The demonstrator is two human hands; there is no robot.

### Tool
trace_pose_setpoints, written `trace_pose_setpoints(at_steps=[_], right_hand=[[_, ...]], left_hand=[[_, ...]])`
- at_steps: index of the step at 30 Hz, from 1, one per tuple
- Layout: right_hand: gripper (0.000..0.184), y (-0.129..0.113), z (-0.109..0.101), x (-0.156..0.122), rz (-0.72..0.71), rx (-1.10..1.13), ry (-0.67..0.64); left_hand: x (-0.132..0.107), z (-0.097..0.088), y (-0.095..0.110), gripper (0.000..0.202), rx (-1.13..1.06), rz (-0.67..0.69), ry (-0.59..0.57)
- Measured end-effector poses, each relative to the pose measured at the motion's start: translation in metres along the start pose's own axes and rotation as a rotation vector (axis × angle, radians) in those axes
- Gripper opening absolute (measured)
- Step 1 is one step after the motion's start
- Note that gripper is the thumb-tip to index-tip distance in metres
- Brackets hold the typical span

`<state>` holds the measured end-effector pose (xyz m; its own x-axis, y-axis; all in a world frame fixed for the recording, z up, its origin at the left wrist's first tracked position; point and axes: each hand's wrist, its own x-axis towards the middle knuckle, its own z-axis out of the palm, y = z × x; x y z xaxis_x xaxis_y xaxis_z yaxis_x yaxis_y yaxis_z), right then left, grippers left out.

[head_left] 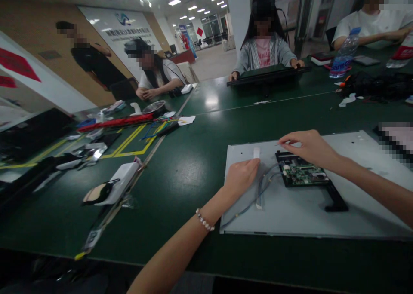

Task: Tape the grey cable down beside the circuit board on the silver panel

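Observation:
A flat grey metal panel, like the back of a screen, lies on the table in front of me. My left hand, with a beaded bracelet at the wrist, is closed over its left part. A short white strip shows just beyond those fingertips; whether they grip it is hidden. My right hand pinches near the panel's far edge, a tiny pale thing at its fingertips. Below it, a green circuit board sits in a black bracket. Grey cables run from the board toward the lower left.
The green table carries a white device at left and a red bar beyond. Across from me a person holds a black screen. A water bottle stands at right. Other people sit or stand around.

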<state>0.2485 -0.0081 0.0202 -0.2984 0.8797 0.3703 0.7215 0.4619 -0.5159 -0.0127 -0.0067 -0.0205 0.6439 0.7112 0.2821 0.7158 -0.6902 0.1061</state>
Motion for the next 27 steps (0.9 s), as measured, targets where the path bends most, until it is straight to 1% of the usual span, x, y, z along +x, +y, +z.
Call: trace_pose_setpoints(at_steps=[3,5,7,10,14,20,24,27], right_hand=[[0.029,0.026,-0.009,-0.009,0.026,-0.230,0.023],[0.031,0.038,-0.007,-0.015,0.034,-0.339,-0.017],[0.032,0.043,-0.001,-0.019,0.018,-0.404,-0.076],[0.033,0.037,0.010,-0.019,-0.026,-0.462,-0.126],[0.031,0.025,0.018,-0.015,-0.055,-0.489,-0.136],[0.030,0.019,0.018,-0.019,-0.064,-0.496,-0.150],[0.031,0.016,0.017,-0.020,-0.059,-0.493,-0.163],[0.031,0.015,0.018,-0.020,-0.045,-0.484,-0.165]], left_hand=[[0.000,-0.001,0.001,0.030,0.015,0.002,-0.006],[0.001,-0.002,0.002,0.029,0.028,0.002,-0.018],[0.001,-0.003,0.002,0.028,0.036,0.007,-0.028],[0.001,-0.004,0.002,0.028,0.042,0.018,-0.032],[0.000,-0.002,0.001,0.025,0.055,0.025,-0.021],[-0.001,-0.001,0.000,0.025,0.026,0.032,-0.017],[0.000,-0.001,0.002,0.025,0.015,0.019,-0.002],[0.001,-0.003,0.005,0.023,-0.005,0.002,-0.015]])
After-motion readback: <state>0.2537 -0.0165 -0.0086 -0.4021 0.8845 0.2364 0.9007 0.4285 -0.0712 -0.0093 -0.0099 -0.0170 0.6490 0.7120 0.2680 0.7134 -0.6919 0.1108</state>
